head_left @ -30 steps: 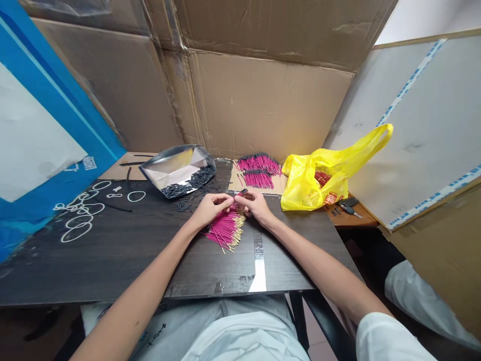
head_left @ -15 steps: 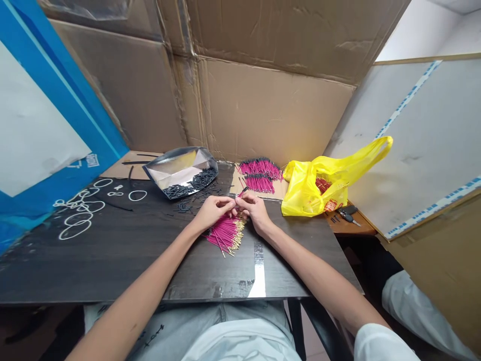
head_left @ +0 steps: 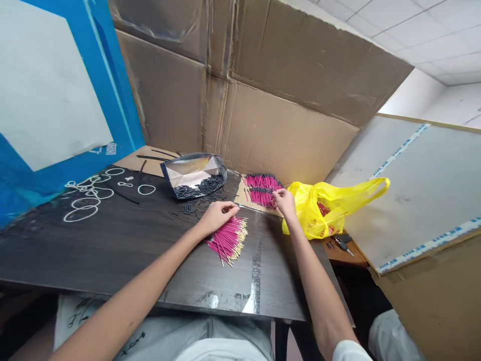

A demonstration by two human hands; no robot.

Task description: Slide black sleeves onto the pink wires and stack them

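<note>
Black table [head_left: 128,255] under pink rods [head_left: 230,234], cardboard wall [head_left: 285,135] behind

Shiny rod tips [head_left: 239,241] (perhaps metal)

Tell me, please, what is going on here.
Someone is working at a table. The left hand is at the near pink pile; the right hand is at the edge of the far pink rows. Whether either hand holds a piece is too small to tell. An open pouch of black bits lies beyond the left hand.
</note>
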